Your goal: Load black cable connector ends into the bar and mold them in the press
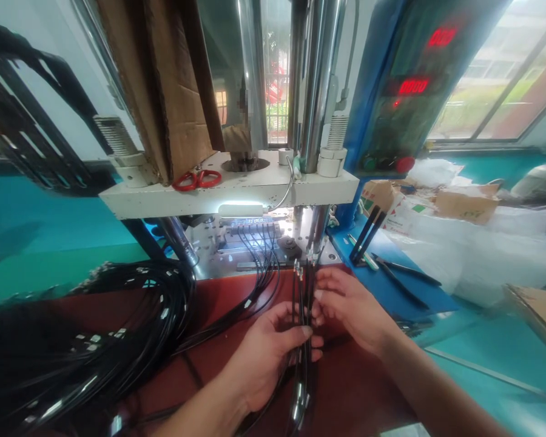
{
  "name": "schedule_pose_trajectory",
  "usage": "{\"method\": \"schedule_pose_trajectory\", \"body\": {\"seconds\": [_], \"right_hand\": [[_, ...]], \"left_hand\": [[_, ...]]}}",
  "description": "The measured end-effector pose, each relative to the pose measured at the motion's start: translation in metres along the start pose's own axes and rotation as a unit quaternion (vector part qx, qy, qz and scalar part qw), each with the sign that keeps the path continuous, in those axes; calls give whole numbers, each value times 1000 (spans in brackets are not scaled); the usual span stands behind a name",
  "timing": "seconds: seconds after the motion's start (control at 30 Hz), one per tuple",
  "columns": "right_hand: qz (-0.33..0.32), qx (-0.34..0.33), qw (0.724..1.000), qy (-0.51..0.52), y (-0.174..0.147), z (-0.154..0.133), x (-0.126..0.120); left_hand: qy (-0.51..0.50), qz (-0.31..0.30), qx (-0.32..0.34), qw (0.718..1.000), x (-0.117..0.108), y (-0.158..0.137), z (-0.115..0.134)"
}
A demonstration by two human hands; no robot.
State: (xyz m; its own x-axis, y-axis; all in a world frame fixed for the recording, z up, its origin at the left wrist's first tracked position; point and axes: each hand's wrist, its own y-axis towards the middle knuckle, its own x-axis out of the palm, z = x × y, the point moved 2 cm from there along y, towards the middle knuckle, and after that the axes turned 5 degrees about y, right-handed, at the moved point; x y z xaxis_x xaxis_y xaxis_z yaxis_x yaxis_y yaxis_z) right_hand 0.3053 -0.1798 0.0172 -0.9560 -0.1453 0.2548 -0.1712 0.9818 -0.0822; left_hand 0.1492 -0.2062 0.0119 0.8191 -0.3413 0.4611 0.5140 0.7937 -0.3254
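Observation:
My left hand is closed around a small bundle of black cables, its thumb lying across them. Silvery connector ends stick up at the top of this bundle. My right hand is at the bundle's right side, its thumb and fingers pinched on the cables just above the left hand. Behind both hands, several thin black cables run into a lit fixture on the press bed. A large coil of black cables with small white tags lies to the left on the red-brown work surface.
The white press plate spans above the fixture, with red-handled scissors and cardboard on it. At right stand a blue control box with red digits, black tweezers on a blue surface, and plastic bags. More black cables hang at upper left.

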Motion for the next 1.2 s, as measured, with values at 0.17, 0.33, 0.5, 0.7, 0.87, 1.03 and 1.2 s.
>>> {"method": "schedule_pose_trajectory", "body": {"seconds": [0.17,0.33,0.5,0.7,0.87,1.03,1.2], "right_hand": [[24,-56,992,-115,-2,-6,0],[50,-38,991,-119,0,-1,0],[87,-37,984,-152,-4,-9,-1],[81,-51,974,-204,-13,-17,-3],[57,-88,954,-280,-14,-18,-2],[48,-47,973,-222,-8,-9,-2],[33,-17,987,-157,-4,-4,3]], "left_hand": [[-20,-1,-27,999,1,1,0],[-28,0,-42,999,-1,2,1],[-41,8,-40,998,-5,5,0],[-56,-11,-45,997,-7,6,2],[-36,-20,-41,998,-2,6,6],[-22,2,-24,999,2,3,6],[2,18,4,1000,3,4,4]]}}
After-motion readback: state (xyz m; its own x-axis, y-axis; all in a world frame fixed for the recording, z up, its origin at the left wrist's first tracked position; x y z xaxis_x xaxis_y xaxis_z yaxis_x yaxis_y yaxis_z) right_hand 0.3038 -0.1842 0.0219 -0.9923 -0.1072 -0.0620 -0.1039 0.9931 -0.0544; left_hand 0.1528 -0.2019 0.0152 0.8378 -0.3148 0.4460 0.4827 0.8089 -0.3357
